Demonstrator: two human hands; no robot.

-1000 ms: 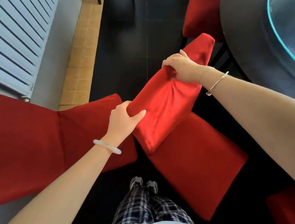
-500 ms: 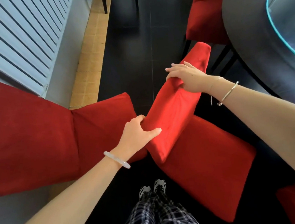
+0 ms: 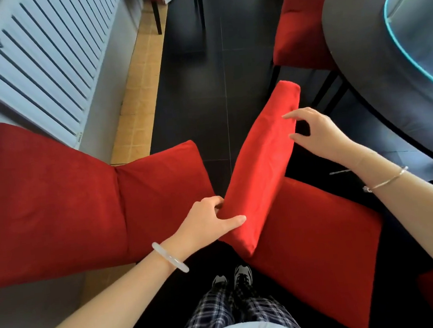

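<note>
left hand (image 3: 210,223): curled in a grip, thumb forward | right hand (image 3: 317,131): fingers spread, loose | both arms outstretched

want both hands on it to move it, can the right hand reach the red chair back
Probably yes: the right hand hovers open just beside the chair back, nothing between them; the left hand grips its near end, out of the way.

I count 4 red chairs: the held chair (image 3: 261,175), the left chair (image 3: 56,204), the table-side chair (image 3: 300,25) and the far chair (image 3: 156,17). There is 1 round table (image 3: 359,73), 1 glass disc (image 3: 420,28) and 1 radiator (image 3: 44,61). I wear 2 bracelets (image 3: 170,257) and 2 shoes (image 3: 242,274).
</note>
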